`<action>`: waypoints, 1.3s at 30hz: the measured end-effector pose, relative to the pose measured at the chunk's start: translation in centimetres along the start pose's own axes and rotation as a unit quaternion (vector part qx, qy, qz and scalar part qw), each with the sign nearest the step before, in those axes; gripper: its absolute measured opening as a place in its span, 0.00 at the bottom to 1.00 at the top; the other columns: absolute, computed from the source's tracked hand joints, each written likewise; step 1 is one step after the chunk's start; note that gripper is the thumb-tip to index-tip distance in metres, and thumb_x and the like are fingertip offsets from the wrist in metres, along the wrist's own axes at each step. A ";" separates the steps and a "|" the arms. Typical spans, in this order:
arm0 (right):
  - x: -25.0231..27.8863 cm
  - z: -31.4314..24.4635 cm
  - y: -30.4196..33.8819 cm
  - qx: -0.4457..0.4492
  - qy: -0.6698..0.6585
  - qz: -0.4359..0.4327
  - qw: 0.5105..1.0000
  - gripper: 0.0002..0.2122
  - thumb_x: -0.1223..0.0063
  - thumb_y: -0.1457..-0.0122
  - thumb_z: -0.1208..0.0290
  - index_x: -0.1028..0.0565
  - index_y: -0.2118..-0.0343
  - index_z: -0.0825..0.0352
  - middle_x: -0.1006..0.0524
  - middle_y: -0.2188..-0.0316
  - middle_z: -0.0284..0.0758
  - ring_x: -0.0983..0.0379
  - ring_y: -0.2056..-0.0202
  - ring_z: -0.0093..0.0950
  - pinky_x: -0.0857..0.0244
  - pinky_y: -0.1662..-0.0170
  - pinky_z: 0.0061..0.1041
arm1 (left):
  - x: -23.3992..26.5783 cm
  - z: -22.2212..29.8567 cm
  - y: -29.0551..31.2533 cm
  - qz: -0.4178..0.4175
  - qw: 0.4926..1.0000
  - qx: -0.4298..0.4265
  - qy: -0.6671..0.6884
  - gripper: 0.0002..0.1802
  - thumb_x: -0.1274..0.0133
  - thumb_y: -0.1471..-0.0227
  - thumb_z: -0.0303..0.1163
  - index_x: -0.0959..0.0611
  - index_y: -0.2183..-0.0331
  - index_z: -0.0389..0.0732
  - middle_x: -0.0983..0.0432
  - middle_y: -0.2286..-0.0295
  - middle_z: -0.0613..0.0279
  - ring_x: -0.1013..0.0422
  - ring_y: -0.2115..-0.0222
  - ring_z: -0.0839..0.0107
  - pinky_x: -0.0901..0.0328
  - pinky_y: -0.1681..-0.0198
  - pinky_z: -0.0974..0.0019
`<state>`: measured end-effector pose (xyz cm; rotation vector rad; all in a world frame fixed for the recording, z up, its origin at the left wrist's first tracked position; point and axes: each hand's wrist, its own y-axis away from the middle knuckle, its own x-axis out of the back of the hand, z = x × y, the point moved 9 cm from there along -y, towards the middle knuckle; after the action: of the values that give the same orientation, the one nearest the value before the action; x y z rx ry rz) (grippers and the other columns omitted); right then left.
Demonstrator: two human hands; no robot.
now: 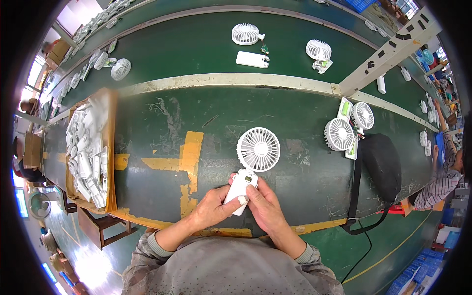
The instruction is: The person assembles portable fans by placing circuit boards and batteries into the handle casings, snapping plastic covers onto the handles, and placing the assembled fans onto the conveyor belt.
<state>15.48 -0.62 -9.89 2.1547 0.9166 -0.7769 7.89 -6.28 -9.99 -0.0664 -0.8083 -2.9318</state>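
Observation:
A white handheld fan (258, 149) is held over the near edge of the dark bench, its round grille pointing away from me. Its white handle carries a small dark display near the neck. My left hand (212, 209) grips the handle from the left, with the thumb lying across its lower front. From the right, my right hand (266, 205) closes on the same handle, thumb on its face just under the display. The fingers behind the handle are mostly hidden.
A cardboard box (112, 162) of white plastic casings stands at left. Right of me lie partly open fans (339, 133) and a black bag (381, 167) with a strap. Beyond a pale rail, more fans (245, 34) rest on the green conveyor; a metal post (388, 54) rises at right.

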 end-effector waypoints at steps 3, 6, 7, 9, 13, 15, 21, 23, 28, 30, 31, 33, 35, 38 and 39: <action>-0.1 -0.1 -0.2 -0.003 0.015 -0.029 0.999 0.21 0.56 0.40 0.70 0.43 0.45 0.71 0.36 0.48 0.43 0.39 0.46 0.33 0.45 0.43 0.33 | 0.5 0.9 0.3 0.037 0.998 -0.043 -0.035 0.18 0.48 0.50 0.40 0.25 0.71 0.31 0.26 0.79 0.53 0.29 0.79 0.67 0.35 0.75 0.64; 0.2 -0.1 -0.4 0.016 0.023 -0.013 1.000 0.23 0.54 0.42 0.72 0.43 0.45 0.71 0.36 0.48 0.44 0.39 0.46 0.34 0.45 0.43 0.34 | 0.7 2.6 1.0 0.085 0.982 -0.084 -0.149 0.18 0.47 0.52 0.38 0.27 0.73 0.30 0.26 0.77 0.45 0.27 0.79 0.56 0.34 0.75 0.60; 0.0 -0.4 -0.3 0.027 0.014 -0.014 0.999 0.23 0.54 0.42 0.72 0.43 0.45 0.71 0.36 0.48 0.44 0.39 0.46 0.35 0.45 0.43 0.35 | 0.5 2.8 1.1 0.086 0.980 -0.081 -0.163 0.18 0.46 0.52 0.38 0.28 0.72 0.30 0.26 0.77 0.44 0.28 0.78 0.52 0.34 0.76 0.59; -0.3 -1.0 0.1 0.052 0.017 -0.018 0.998 0.23 0.53 0.42 0.72 0.43 0.46 0.71 0.36 0.48 0.46 0.39 0.46 0.36 0.44 0.44 0.36 | 0.3 3.5 1.3 0.093 0.978 -0.080 -0.172 0.18 0.46 0.53 0.37 0.29 0.72 0.29 0.27 0.78 0.42 0.28 0.78 0.49 0.34 0.76 0.57; -0.5 -1.7 0.7 0.063 0.020 -0.014 0.998 0.24 0.50 0.44 0.69 0.43 0.46 0.71 0.34 0.50 0.47 0.36 0.49 0.38 0.42 0.46 0.36 | -0.2 4.4 1.7 0.099 0.980 -0.115 -0.126 0.19 0.46 0.53 0.36 0.31 0.70 0.28 0.27 0.79 0.42 0.27 0.77 0.49 0.33 0.76 0.57; -0.7 -1.9 1.0 0.067 0.026 -0.016 0.997 0.24 0.51 0.43 0.69 0.42 0.47 0.71 0.34 0.51 0.47 0.35 0.50 0.37 0.42 0.46 0.36 | -0.3 4.6 2.0 0.102 0.975 -0.139 -0.139 0.20 0.47 0.53 0.36 0.31 0.70 0.28 0.27 0.80 0.42 0.27 0.78 0.49 0.33 0.77 0.57; -0.4 -1.4 1.2 0.070 0.017 0.011 0.997 0.20 0.52 0.43 0.71 0.39 0.50 0.71 0.31 0.54 0.46 0.32 0.53 0.35 0.39 0.48 0.35 | -0.8 4.2 2.1 0.105 0.959 -0.183 -0.189 0.19 0.47 0.53 0.36 0.31 0.72 0.27 0.27 0.82 0.43 0.27 0.81 0.51 0.33 0.79 0.57; -0.2 -1.2 1.2 0.064 0.011 0.023 0.998 0.19 0.53 0.43 0.72 0.38 0.50 0.71 0.31 0.54 0.46 0.32 0.53 0.35 0.39 0.49 0.35 | -0.8 3.5 1.8 0.110 0.961 -0.180 -0.180 0.19 0.47 0.53 0.37 0.31 0.71 0.28 0.28 0.83 0.44 0.28 0.81 0.51 0.34 0.79 0.57; 0.2 -1.4 0.8 0.052 0.067 0.047 0.995 0.17 0.54 0.42 0.74 0.38 0.51 0.71 0.30 0.55 0.44 0.32 0.54 0.31 0.37 0.50 0.31 | -1.1 1.9 0.6 0.044 0.993 -0.107 -0.023 0.18 0.50 0.49 0.37 0.30 0.66 0.29 0.26 0.78 0.52 0.27 0.81 0.64 0.33 0.77 0.65; 0.0 -1.7 0.3 0.052 0.077 0.045 0.995 0.16 0.54 0.42 0.74 0.37 0.52 0.71 0.30 0.54 0.42 0.31 0.54 0.29 0.36 0.51 0.28 | -1.6 0.9 -0.1 -0.034 0.993 -0.046 0.104 0.16 0.55 0.44 0.37 0.30 0.61 0.32 0.28 0.72 0.61 0.31 0.77 0.78 0.33 0.76 0.73; -0.3 -1.9 0.0 0.058 0.090 0.046 0.993 0.15 0.54 0.42 0.74 0.37 0.52 0.70 0.30 0.54 0.42 0.31 0.55 0.28 0.36 0.52 0.28 | -1.5 0.9 -0.4 -0.037 0.993 -0.048 0.100 0.16 0.55 0.44 0.37 0.30 0.61 0.32 0.28 0.72 0.61 0.31 0.77 0.78 0.33 0.76 0.73; -0.4 -2.3 -0.3 0.061 0.109 0.049 0.991 0.14 0.54 0.42 0.74 0.36 0.54 0.70 0.29 0.54 0.41 0.30 0.57 0.24 0.36 0.53 0.25 | -1.5 1.1 -0.9 -0.063 0.982 -0.050 0.172 0.16 0.55 0.44 0.37 0.30 0.61 0.34 0.28 0.72 0.62 0.31 0.77 0.78 0.33 0.75 0.74; -0.2 -2.6 -0.8 0.058 0.108 0.041 0.992 0.14 0.54 0.42 0.74 0.36 0.54 0.70 0.29 0.55 0.40 0.30 0.57 0.24 0.36 0.54 0.25 | -1.4 1.3 -1.2 -0.073 0.983 -0.054 0.157 0.15 0.56 0.43 0.36 0.29 0.59 0.35 0.27 0.72 0.61 0.30 0.77 0.77 0.33 0.74 0.74; -0.3 -3.1 -1.8 0.045 0.144 0.021 0.988 0.14 0.54 0.42 0.73 0.35 0.54 0.70 0.28 0.57 0.39 0.31 0.58 0.22 0.36 0.54 0.23 | -1.0 2.4 -1.4 -0.090 0.986 -0.049 0.135 0.15 0.55 0.43 0.35 0.29 0.58 0.36 0.26 0.72 0.61 0.30 0.76 0.77 0.33 0.73 0.74; -0.5 -3.5 -2.4 0.034 0.180 0.008 0.983 0.14 0.54 0.42 0.73 0.35 0.53 0.70 0.27 0.57 0.38 0.31 0.59 0.22 0.36 0.55 0.23 | -0.6 2.6 -1.7 -0.095 0.987 -0.040 0.127 0.15 0.55 0.44 0.35 0.30 0.59 0.35 0.26 0.72 0.61 0.30 0.76 0.77 0.33 0.72 0.74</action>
<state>14.23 3.10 -8.22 2.4066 1.0628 -0.4209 8.33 -3.46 -8.62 0.3922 -0.6924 -3.0587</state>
